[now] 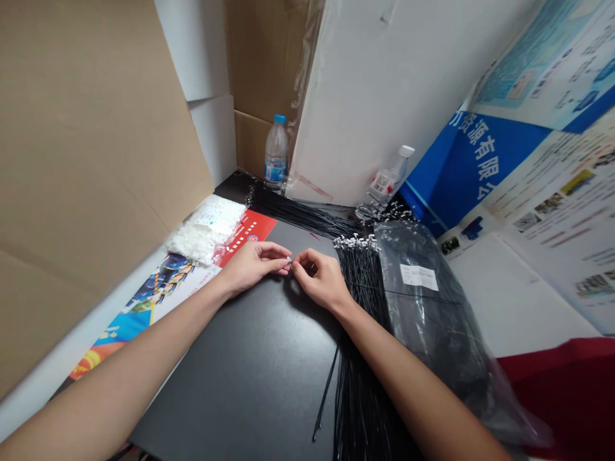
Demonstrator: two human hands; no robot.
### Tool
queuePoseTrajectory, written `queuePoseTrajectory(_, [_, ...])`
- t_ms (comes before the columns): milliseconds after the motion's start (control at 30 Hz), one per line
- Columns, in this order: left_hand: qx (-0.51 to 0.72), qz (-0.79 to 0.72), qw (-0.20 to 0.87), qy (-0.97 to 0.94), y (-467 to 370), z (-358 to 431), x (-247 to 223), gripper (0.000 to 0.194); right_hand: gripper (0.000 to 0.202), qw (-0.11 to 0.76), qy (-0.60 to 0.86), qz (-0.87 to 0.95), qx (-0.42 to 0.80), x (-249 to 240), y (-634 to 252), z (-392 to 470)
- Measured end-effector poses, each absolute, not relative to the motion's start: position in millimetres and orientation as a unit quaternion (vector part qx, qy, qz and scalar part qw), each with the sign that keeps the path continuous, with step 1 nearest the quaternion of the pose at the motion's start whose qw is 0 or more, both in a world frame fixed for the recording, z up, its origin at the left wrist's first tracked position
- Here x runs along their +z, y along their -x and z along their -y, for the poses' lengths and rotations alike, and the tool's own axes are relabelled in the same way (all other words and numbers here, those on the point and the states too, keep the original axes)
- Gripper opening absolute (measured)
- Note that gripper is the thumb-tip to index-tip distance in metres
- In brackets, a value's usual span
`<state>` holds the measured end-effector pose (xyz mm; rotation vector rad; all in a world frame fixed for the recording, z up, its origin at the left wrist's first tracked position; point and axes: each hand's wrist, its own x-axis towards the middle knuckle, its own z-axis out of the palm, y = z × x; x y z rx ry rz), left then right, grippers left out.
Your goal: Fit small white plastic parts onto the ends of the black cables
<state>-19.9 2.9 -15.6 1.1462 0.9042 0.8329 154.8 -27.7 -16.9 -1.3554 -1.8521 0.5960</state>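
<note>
My left hand (259, 264) pinches a small white connector (288, 259) between thumb and fingertips above the dark table. Close against it, my right hand (319, 275) is closed at the thumb and forefinger; what it grips is too small and hidden to make out. Beneath my right forearm lies a thick bundle of black wires (360, 275) with white connectors at their far ends. A loose black wire (324, 397) comes out from under that arm. Left of my hands, a clear bag of small white parts (209, 227) rests on a printed sheet.
A large plastic bag (427, 320) of black wires lies at the right. More black wires (307, 214) stretch along the back, near two plastic bottles, one upright (276, 153) and one tilted (387, 182). Cardboard (96, 128) stands close on the left. Printed posters line the right.
</note>
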Motion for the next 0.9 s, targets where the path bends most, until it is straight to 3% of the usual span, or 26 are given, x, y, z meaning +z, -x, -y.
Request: queuePoseTrajectory(900, [0.354, -0.409, 0.600, -0.590, 22.2, -2.2, -15.4, 0.022, 0.012, 0.386, 0.521, 0.732, 0.210, -15.7, -155.8, 29.8])
